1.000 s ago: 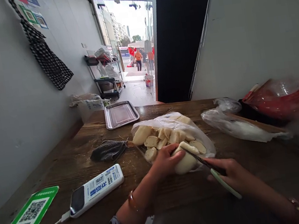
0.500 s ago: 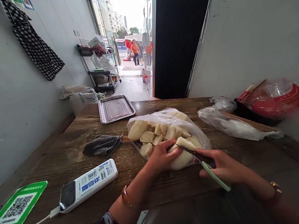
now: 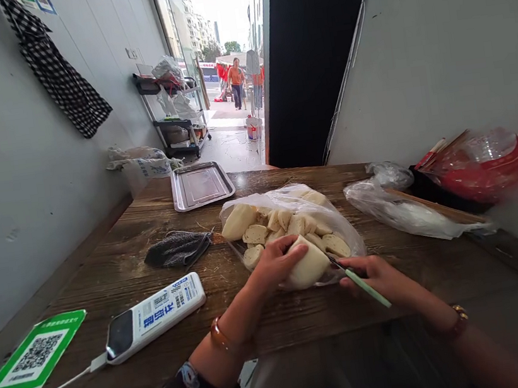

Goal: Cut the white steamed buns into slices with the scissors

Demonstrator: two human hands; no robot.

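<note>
A pale steamed bun (image 3: 307,265) is in my left hand (image 3: 278,260), whose fingers and thumb close round its left side. My right hand (image 3: 376,280) grips a small knife (image 3: 365,287) with a light green handle. Its dark blade lies against the bun's right side; how deep the tip goes cannot be made out. Under and behind the bun spreads a clear plastic bag (image 3: 343,221) with several cut bun pieces (image 3: 255,234) and a larger bun piece (image 3: 238,222) at its left.
On the wooden table (image 3: 238,324) are a metal tray (image 3: 203,185), a dark cloth (image 3: 179,249), a white phone-like device (image 3: 155,319) with a cable, and a QR-code card (image 3: 33,360). Plastic bags (image 3: 404,210) and a red item (image 3: 504,168) lie right. A cart (image 3: 176,109) stands beyond.
The knife blade has come down from across the top of the bun to its right side. The bun has turned, showing a broad pale face. A person outside has walked nearer.
</note>
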